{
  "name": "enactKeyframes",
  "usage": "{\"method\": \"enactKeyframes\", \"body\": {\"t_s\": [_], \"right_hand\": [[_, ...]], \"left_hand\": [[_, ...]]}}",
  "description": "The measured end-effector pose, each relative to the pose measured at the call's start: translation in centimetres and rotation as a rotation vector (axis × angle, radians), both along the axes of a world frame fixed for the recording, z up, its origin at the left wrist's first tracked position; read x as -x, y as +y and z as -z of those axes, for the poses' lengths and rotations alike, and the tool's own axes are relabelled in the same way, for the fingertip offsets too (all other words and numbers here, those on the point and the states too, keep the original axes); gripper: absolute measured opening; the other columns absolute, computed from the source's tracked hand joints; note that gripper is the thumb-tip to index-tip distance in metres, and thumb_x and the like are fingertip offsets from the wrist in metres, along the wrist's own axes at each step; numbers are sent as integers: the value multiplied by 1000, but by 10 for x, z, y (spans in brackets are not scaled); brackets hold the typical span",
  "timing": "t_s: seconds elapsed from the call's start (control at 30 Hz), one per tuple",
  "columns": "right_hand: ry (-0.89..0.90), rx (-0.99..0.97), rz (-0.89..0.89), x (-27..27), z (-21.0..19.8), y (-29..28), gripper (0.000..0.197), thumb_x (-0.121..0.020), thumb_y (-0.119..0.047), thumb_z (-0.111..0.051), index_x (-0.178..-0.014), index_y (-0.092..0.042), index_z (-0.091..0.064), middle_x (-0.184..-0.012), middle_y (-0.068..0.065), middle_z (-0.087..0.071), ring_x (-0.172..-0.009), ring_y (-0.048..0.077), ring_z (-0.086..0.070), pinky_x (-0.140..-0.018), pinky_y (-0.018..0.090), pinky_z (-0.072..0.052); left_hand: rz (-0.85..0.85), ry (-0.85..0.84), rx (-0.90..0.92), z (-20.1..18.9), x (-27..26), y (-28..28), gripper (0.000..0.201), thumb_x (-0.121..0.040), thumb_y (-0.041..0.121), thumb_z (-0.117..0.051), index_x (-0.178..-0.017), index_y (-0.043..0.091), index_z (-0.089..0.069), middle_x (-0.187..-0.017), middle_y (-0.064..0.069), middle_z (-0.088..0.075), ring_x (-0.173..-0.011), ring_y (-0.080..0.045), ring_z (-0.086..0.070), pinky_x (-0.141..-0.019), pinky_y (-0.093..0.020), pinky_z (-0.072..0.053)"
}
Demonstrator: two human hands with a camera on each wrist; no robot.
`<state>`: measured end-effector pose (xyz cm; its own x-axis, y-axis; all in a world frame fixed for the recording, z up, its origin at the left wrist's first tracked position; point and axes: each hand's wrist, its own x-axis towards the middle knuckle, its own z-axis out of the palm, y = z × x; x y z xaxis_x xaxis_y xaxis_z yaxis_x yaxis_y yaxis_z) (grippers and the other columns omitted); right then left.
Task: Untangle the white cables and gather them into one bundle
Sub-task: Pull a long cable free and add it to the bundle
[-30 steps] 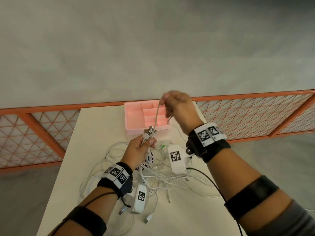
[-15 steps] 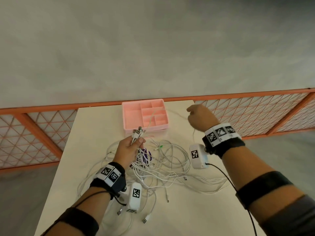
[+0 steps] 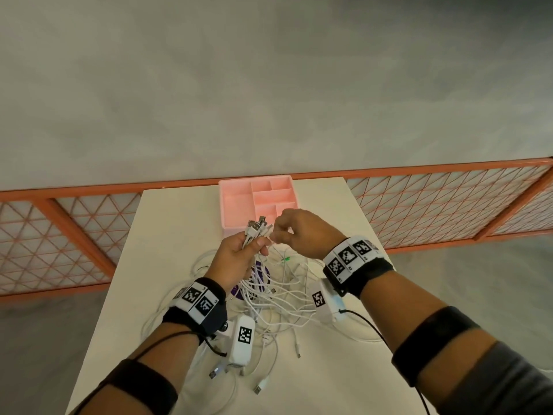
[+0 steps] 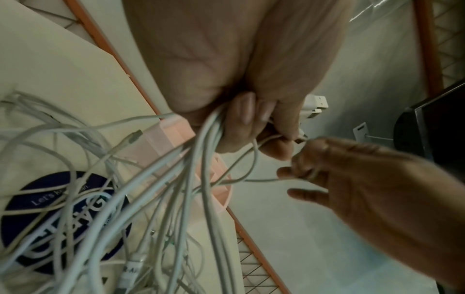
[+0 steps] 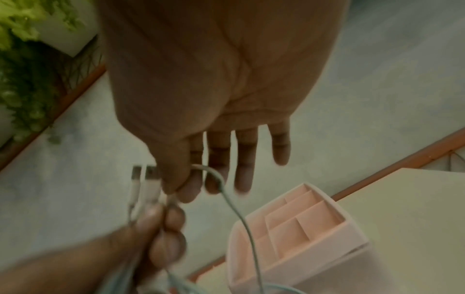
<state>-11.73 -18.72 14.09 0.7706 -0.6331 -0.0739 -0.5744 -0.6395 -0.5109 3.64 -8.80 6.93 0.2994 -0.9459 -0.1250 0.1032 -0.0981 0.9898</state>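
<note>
White cables [image 3: 270, 290]: ends gripped between both hands.

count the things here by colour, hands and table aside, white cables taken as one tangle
pink: 1, the tray
purple: 1, the round disc under the cables
white: 1, the tangle of cables; too knotted to count singly
green: 1, a small tip among them
total: 4
</note>
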Motion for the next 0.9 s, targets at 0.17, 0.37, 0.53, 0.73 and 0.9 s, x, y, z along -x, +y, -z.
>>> {"method": "enactKeyframes", "body": {"t_s": [0.17, 0.37, 0.53, 0.73, 0.9], "right_hand": [[-451, -260, 88, -11, -42, 2, 24, -98, -16, -55, -77, -9, -64, -72, 3, -66, -58, 19, -54, -60, 35, -48], [-1052, -472, 195, -11, -96, 1, 30, -99, -13, -49, -70, -12, -57, -58, 8, -34, -41, 13, -27, -44, 22, -21], [-1492, -555, 382, 11, -141, -14, 34, -104, -14, -39, -72, -12, -50, -55, -2, -22, -43, 10, -16, -44, 20, -16], [-1401, -327, 654, 36, -119, -35, 29, -102, -18, -41, -77, -10, -54, -54, -1, -32, -42, 14, -27, -43, 24, -27], [-217, 11, 682, 41, -61, -44, 40, -95, -25, -56, -129, -5, -51, -122, 18, -55, -110, 35, -58, -93, 49, -50]], "left_hand": [[3, -7, 25, 4, 3, 2, 17, -99, 22, -59, -98, 10, -71, -90, -7, -71, -44, -8, -31, -42, -20, -27], [-5, -107, 21, 11, -5, 1, 16, -98, 25, -62, -91, 17, -74, -95, -6, -74, -44, -6, -39, -47, -23, -30], [-54, -130, -32, 25, -11, 10, 17, -98, 18, -60, -104, 5, -71, -105, -16, -74, -43, 5, -50, -53, -13, -33], [-107, -107, -64, 26, -13, 5, 16, -96, 22, -64, -98, 9, -73, -97, -7, -76, -54, 1, -56, -48, -18, -39], [-172, -114, -53, 23, -10, 0, 11, -95, 21, -67, -86, 18, -74, -91, -7, -77, -59, -5, -60, -55, -26, -41]]}}
